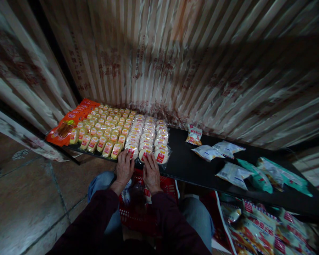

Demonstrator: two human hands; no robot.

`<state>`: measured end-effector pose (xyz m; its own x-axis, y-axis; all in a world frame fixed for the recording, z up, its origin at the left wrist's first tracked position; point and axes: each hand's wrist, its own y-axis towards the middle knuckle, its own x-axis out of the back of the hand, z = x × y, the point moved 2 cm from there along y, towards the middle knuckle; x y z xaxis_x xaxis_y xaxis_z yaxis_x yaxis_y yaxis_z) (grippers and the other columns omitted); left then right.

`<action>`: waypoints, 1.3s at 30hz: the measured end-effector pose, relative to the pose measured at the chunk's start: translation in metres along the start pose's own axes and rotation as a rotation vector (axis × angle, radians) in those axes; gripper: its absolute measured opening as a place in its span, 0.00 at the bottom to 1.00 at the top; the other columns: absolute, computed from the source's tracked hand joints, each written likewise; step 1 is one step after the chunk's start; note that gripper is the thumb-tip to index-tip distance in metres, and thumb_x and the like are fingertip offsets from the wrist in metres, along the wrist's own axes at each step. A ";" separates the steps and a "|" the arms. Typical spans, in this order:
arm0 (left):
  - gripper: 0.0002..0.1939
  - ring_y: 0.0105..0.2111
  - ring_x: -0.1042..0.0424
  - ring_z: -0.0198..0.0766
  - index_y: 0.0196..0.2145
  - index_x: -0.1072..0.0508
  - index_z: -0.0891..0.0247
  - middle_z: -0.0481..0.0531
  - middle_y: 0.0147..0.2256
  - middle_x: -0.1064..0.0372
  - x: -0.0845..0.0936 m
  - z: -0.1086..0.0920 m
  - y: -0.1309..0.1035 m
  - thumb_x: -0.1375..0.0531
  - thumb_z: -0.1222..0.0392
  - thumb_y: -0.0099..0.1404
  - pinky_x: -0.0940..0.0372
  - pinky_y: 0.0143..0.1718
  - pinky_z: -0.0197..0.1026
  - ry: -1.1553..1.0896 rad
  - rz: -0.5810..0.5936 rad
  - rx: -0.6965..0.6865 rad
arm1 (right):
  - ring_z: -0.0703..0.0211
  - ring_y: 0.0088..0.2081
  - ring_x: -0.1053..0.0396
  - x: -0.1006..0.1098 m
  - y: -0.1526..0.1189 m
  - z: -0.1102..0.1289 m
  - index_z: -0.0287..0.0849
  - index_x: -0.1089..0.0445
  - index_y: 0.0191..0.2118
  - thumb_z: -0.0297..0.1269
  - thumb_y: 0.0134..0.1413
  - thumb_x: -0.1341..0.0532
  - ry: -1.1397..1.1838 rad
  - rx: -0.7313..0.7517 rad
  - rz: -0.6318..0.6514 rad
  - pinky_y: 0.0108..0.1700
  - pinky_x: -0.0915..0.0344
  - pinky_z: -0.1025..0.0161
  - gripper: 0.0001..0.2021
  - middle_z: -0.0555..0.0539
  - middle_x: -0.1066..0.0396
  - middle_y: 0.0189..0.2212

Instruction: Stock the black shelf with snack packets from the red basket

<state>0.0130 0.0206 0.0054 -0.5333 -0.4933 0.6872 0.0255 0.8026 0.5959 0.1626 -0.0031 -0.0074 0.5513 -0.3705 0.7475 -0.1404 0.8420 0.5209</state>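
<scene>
Frame centre: left hand [124, 169] and right hand [151, 174] touched wrapped round cakes [147, 137], fingers [152, 162] apart | upper left: orange pouch [70, 118] | right: snack bags [207, 152] littered worktop [177, 156]

Pale, pleated sheeting [138, 46] is hanging across the far side, its folds running up and down and its faint reddish printing showing in patches. Another sheet [13, 81] is closing off the left, and a dark post [54, 49] is slanting between the two. A long black table [184, 163] is stretching toward the right. At the near left, brownish floor tiles [23, 202] are meeting at dark joints and catching a dull sheen. Dim light is leaving the far right in shadow.
</scene>
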 end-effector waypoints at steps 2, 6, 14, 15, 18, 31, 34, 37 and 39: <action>0.18 0.55 0.40 0.51 0.53 0.36 0.65 0.63 0.53 0.37 -0.001 0.000 0.001 0.47 0.62 0.66 0.39 0.54 0.56 -0.001 0.002 -0.001 | 0.52 0.67 0.59 0.000 0.001 0.000 0.43 0.42 0.62 0.24 0.57 0.51 -0.001 -0.003 -0.002 0.63 0.45 0.44 0.26 0.44 0.46 0.63; 0.19 0.55 0.41 0.50 0.54 0.36 0.67 0.64 0.53 0.37 -0.003 0.000 0.003 0.47 0.62 0.66 0.39 0.54 0.55 0.004 0.004 -0.005 | 0.52 0.67 0.59 0.000 0.004 0.000 0.40 0.42 0.61 0.23 0.56 0.51 -0.017 -0.008 0.009 0.63 0.45 0.45 0.26 0.43 0.45 0.63; 0.18 0.55 0.41 0.50 0.54 0.36 0.67 0.64 0.54 0.38 -0.008 0.003 -0.001 0.48 0.62 0.67 0.40 0.55 0.55 -0.003 -0.008 -0.007 | 0.52 0.67 0.60 -0.001 0.005 0.000 0.40 0.43 0.62 0.22 0.56 0.51 -0.021 -0.010 0.011 0.63 0.46 0.44 0.27 0.43 0.46 0.64; 0.19 0.56 0.42 0.50 0.54 0.37 0.67 0.64 0.54 0.38 -0.008 0.003 -0.002 0.48 0.62 0.67 0.41 0.55 0.55 -0.009 -0.006 -0.004 | 0.52 0.67 0.60 0.000 0.005 0.000 0.41 0.43 0.62 0.22 0.56 0.51 -0.019 -0.008 0.012 0.63 0.46 0.44 0.27 0.43 0.47 0.64; 0.20 0.57 0.43 0.50 0.56 0.38 0.67 0.65 0.56 0.40 -0.009 0.004 -0.007 0.49 0.61 0.67 0.42 0.57 0.56 -0.017 -0.004 0.001 | 0.52 0.67 0.61 0.000 0.004 0.000 0.42 0.44 0.63 0.23 0.57 0.51 -0.024 0.003 0.018 0.63 0.45 0.44 0.27 0.44 0.48 0.64; 0.20 0.61 0.48 0.49 0.56 0.40 0.66 0.64 0.58 0.44 -0.007 0.006 -0.020 0.51 0.61 0.68 0.43 0.59 0.57 -0.102 -0.010 0.001 | 0.50 0.68 0.64 0.003 -0.008 0.002 0.45 0.51 0.65 0.23 0.57 0.51 -0.080 0.019 0.035 0.63 0.46 0.44 0.30 0.46 0.58 0.67; 0.21 0.62 0.49 0.49 0.57 0.41 0.67 0.65 0.59 0.45 -0.007 0.005 -0.024 0.51 0.62 0.67 0.44 0.59 0.57 -0.103 -0.008 0.004 | 0.51 0.68 0.64 0.006 -0.016 0.004 0.45 0.51 0.65 0.23 0.57 0.51 -0.075 0.032 0.041 0.62 0.46 0.44 0.30 0.45 0.58 0.67; 0.21 0.62 0.50 0.49 0.58 0.42 0.67 0.65 0.59 0.45 -0.005 0.004 -0.030 0.51 0.63 0.67 0.45 0.60 0.58 -0.107 -0.007 0.018 | 0.51 0.68 0.61 0.010 -0.027 0.008 0.44 0.48 0.64 0.23 0.57 0.51 -0.053 0.058 0.037 0.61 0.44 0.45 0.29 0.44 0.53 0.66; 0.22 0.62 0.50 0.49 0.58 0.42 0.67 0.64 0.59 0.44 -0.004 0.003 -0.034 0.52 0.65 0.67 0.45 0.60 0.59 -0.117 -0.007 0.027 | 0.52 0.67 0.60 0.012 -0.037 0.011 0.42 0.45 0.62 0.23 0.56 0.51 -0.035 0.079 0.033 0.61 0.43 0.45 0.28 0.42 0.50 0.65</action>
<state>0.0119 -0.0043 -0.0186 -0.6285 -0.4574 0.6291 -0.0001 0.8089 0.5880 0.1648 -0.0432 -0.0134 0.5164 -0.3576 0.7781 -0.2236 0.8208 0.5256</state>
